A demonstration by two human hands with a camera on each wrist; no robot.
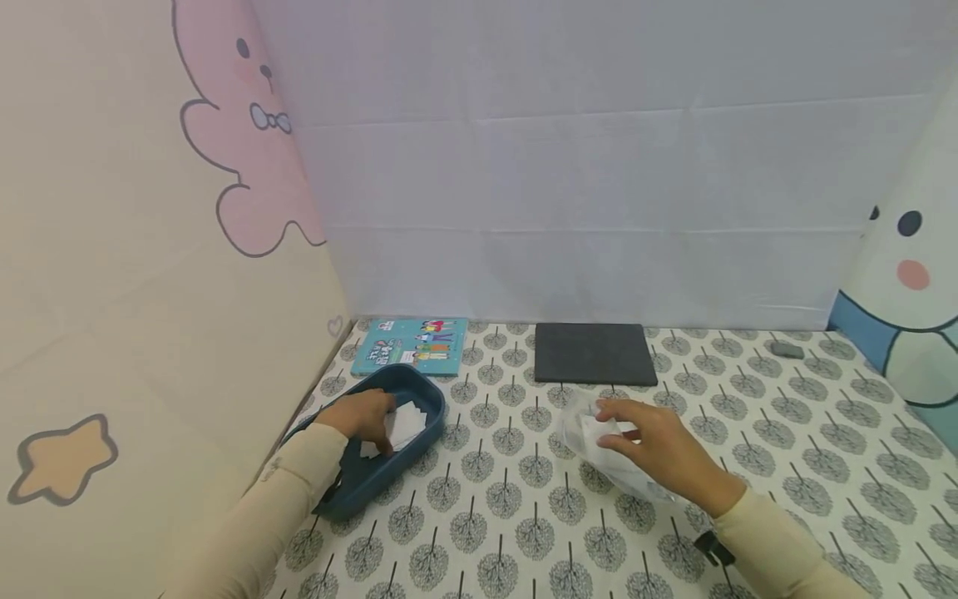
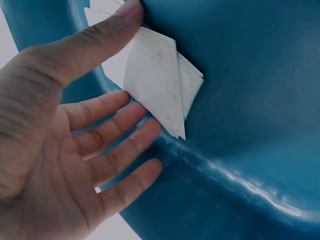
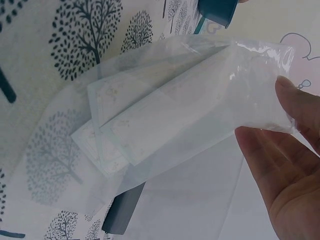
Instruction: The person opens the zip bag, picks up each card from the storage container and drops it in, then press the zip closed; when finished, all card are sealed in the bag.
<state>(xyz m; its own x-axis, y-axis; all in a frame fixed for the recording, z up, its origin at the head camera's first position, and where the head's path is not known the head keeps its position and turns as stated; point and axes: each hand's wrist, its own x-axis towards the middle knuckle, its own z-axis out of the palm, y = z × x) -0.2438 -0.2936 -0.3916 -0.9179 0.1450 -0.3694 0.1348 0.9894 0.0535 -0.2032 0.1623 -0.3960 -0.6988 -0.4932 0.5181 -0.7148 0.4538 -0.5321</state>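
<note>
My left hand [image 1: 367, 420] reaches into a blue oblong basin [image 1: 441, 405] at the left of the table. White paper cards [image 1: 407, 426] lie in a loose stack inside it. In the left wrist view the thumb lies over the cards [image 2: 155, 75], and the loosely extended fingers reach their lower edge; a firm hold does not show. My right hand [image 1: 659, 445] pinches one end of a clear plastic bag [image 3: 260, 75] between thumb and fingers, above the table right of centre. Several white cards [image 3: 165, 110] show through the bag, fanned apart.
A teal illustrated book [image 1: 412, 347] lies at the back left, behind the basin. A dark flat rectangular board [image 1: 595, 353] lies at the back middle. At the back right is a small grey object [image 1: 787, 350]. Fabric walls enclose the tree-patterned tablecloth [image 1: 501, 499].
</note>
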